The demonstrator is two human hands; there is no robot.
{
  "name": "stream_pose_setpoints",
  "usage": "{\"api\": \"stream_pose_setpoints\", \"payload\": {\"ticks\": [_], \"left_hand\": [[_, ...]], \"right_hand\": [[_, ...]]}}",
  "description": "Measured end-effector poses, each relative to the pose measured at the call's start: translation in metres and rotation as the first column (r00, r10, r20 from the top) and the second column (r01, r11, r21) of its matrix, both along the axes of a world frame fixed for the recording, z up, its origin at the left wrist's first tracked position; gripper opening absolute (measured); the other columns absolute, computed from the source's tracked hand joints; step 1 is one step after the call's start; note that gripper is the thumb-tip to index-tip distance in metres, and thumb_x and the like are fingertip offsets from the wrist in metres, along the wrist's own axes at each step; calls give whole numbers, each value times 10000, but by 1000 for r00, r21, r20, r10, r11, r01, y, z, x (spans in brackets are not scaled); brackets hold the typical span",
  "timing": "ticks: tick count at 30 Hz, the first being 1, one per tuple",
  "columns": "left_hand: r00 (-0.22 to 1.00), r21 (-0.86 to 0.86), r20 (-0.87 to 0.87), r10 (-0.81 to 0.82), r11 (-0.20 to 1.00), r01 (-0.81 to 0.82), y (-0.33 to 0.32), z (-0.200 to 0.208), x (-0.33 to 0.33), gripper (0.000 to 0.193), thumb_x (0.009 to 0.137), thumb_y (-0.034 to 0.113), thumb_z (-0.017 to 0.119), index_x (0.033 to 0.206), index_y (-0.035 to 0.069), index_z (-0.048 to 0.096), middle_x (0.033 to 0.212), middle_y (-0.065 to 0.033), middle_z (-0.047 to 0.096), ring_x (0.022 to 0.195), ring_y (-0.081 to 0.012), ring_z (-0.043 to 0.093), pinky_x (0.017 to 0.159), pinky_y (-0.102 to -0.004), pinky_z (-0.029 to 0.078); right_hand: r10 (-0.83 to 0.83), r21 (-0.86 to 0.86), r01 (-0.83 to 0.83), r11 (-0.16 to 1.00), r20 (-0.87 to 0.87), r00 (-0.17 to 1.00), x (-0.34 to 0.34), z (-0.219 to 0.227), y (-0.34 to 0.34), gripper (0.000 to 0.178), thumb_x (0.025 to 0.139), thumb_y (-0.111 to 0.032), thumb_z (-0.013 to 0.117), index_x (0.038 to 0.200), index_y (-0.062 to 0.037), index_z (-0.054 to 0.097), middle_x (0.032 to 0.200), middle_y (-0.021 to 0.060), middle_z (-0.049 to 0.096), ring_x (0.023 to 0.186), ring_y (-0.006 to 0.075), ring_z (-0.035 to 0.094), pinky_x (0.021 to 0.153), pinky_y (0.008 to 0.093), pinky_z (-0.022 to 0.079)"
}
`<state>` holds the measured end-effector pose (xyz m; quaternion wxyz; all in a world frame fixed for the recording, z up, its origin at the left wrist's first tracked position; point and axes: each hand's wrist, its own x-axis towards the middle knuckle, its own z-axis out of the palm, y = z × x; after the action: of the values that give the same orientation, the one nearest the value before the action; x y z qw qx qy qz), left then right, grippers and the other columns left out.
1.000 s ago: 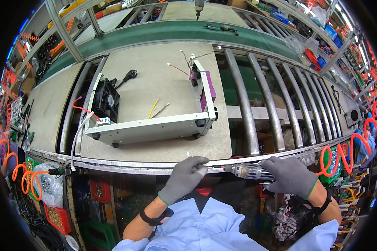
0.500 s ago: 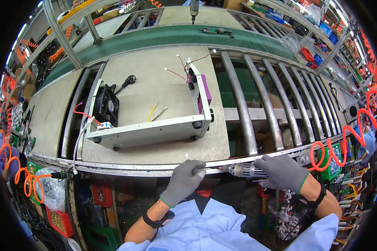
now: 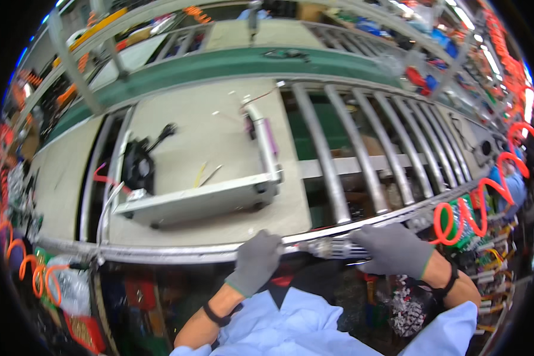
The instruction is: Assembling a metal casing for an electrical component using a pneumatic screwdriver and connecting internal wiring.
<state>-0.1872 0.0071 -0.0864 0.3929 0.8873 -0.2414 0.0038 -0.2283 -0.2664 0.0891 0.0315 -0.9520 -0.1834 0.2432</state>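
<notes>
My right hand [image 3: 394,249], in a grey glove, is wrapped round a pneumatic screwdriver [image 3: 332,248] that lies level along the bench's front rail, its tip pointing left. Close by on the left, my left hand [image 3: 258,261], gloved too, has its fingers drawn together by the rail; whatever they may hold is hidden. Beyond both hands an open metal casing [image 3: 199,202] stands on a pale board [image 3: 213,231]. It carries a black fan [image 3: 138,168] on its left side and a purple part [image 3: 271,137] on its right. Loose wires and a black power plug [image 3: 169,129] show inside.
Steel rollers [image 3: 326,154] run to the right of the board. A coiled orange air hose [image 3: 448,222] hangs at the right, near a green bin [image 3: 466,224] of small parts. A red bin [image 3: 84,332] stands low at the left. Overhead hangs another screwdriver [image 3: 253,24].
The whole view has shifted and blurred, with the casing and board now further left and slightly lower. My hands stay near the rail, the right one still gripping the screwdriver.
</notes>
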Motion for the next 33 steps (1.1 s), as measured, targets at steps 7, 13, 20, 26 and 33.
{"api": "stream_pose_setpoints", "payload": {"ticks": [7,13,20,26,33], "left_hand": [[998,7,60,7,1000,-8,13,-4,0,134,820,186,720,804,61,674,776,-139,617,767,-356,636,668,-473,496],[986,84,164,-28,996,14,9,-19,6,141,812,187,727,813,55,676,772,-141,618,757,-363,634,669,-473,497],[979,102,157,-134,988,118,-6,2,10,125,867,237,716,827,118,709,741,-102,604,679,-318,636,605,-445,505],[994,-158,-103,26,987,-42,20,0,16,178,940,196,647,937,34,721,714,-74,594,651,-219,619,610,-361,490],[578,-534,-787,-217,709,-461,18,34,25,314,1067,296,504,1136,7,605,811,14,529,580,-47,440,450,-190,325]], "right_hand": [[-43,197,25,980,85,995,-12,-41,-8,485,779,-265,757,1170,-47,572,987,187,669,897,395,702,786,494,568],[-178,269,153,951,73,981,-29,-54,-15,520,778,-270,748,1209,-41,568,984,205,667,901,409,692,795,490,562],[-332,311,298,903,64,941,-57,-43,-26,594,762,-319,803,1267,-77,606,1079,174,674,938,373,693,806,458,560],[-553,536,424,730,99,828,-74,-89,-8,574,734,-295,846,1207,-61,622,1045,182,675,913,360,700,799,417,571],[-595,734,519,438,-195,779,-91,-115,56,530,759,-278,852,1178,-39,634,941,152,679,832,267,699,769,359,555]]}}
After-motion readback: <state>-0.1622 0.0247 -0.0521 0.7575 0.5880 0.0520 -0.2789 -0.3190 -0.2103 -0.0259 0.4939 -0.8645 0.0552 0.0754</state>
